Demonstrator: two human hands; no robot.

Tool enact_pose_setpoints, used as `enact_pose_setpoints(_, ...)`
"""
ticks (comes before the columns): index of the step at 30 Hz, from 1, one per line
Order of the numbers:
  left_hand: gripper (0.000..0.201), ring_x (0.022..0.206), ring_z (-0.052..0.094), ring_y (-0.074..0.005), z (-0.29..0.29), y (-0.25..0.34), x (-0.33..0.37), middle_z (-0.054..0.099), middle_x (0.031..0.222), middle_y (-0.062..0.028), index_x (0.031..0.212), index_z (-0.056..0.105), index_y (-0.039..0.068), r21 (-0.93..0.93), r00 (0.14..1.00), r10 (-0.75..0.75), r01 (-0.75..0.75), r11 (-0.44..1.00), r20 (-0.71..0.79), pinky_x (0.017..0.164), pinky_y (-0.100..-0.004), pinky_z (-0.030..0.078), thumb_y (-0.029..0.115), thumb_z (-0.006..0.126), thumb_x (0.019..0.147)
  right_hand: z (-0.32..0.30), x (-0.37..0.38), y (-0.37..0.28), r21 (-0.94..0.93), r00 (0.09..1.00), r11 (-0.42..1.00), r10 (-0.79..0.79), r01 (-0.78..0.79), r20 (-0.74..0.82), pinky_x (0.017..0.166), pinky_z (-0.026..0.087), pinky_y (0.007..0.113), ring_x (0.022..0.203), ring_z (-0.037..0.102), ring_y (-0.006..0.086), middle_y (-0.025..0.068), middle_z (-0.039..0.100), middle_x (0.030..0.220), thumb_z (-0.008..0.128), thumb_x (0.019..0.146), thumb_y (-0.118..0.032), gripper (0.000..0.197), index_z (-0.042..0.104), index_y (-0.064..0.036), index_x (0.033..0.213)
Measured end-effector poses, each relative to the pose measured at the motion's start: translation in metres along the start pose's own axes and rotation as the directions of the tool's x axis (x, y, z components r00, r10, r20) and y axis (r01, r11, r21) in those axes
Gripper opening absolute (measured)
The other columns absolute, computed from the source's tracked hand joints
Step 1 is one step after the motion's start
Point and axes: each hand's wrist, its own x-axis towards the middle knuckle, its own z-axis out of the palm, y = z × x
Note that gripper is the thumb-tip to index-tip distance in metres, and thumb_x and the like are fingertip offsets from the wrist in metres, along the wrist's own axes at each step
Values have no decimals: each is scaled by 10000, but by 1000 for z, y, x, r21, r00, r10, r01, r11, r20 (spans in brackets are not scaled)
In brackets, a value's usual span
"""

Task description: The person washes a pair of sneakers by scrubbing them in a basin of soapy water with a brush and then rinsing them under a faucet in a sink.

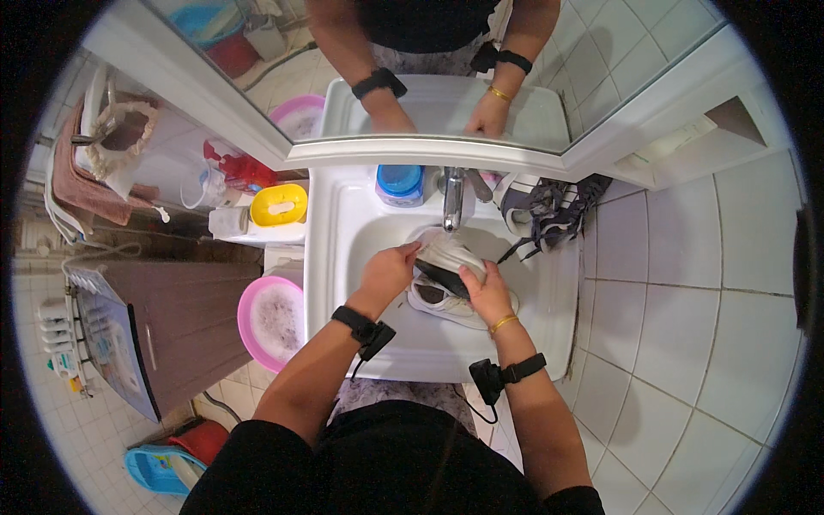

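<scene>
White sneaker (459,257) gripped by two hands over a washbasin (324,322)

The sneaker is tilted just below the faucet (452,204), above a second white shoe (468,319) in the bowl. The held shoe and the right hand cover part of that second shoe. The left hand (388,276) has thumb and index finger closed on the sneaker's left end; its other fingers are curled and hard to see. The right hand (487,293) grips the near right side with thumb and fingers, some of them hidden. Whether the sneaker's dark patch is sole or lining, I cannot tell, nor whether water is running.

On the basin's back ledge stands a jar (400,184) with a blue lid, its contents out of sight. By the right rim, grey-and-white footwear lies in a tangle of dark laces (558,204), so its outline is unclear.

To the left, a pink tub (245,319) holds whitish suds (279,324) that hide whatever is beneath. Above it, a yellow soap dish (269,216) carries a pale bar (281,208). At lower left, a blue basin (144,469) is partly covered by a pale object, and a red one (204,440) is overlapped. The mirror (446,64) cuts off the person's reflection.
</scene>
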Motion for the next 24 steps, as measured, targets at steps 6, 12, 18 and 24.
enact_pose_setpoints(6,342,730,626,-410,-24,45,-33,659,825,-216,1293,635,211,-122,987,147,-139,983,62,663,-459,501,194,531,968,-1,-10,-19,-71,981,983,-163,171,109,1024,424,443,1173,533,443,300,558,1257,670,805,-360,722,419,36,1355)
enact_pose_setpoints(12,324,766,661,-365,-5,4,7,689,831,-174,1237,670,248,182,996,3,-18,983,86,649,-462,530,239,526,947,11,-13,-16,-131,959,952,-266,278,98,1048,397,464,1227,470,430,282,534,1272,686,776,-286,694,426,19,1343)
enact_pose_setpoints(18,347,697,631,-377,-19,46,-22,640,785,-216,1261,655,235,-24,979,181,-179,984,94,631,-474,496,201,560,929,6,-5,-13,-203,950,929,-311,310,29,1044,404,453,1206,486,416,267,516,1291,778,718,-281,774,428,15,1341)
enact_pose_setpoints(24,308,740,651,-375,-8,3,13,676,833,-202,1225,670,207,248,989,61,-93,964,134,632,-478,503,241,568,936,13,-5,-40,-232,914,884,-388,405,115,1052,406,441,1221,487,407,260,514,1304,838,636,-246,901,385,15,1371)
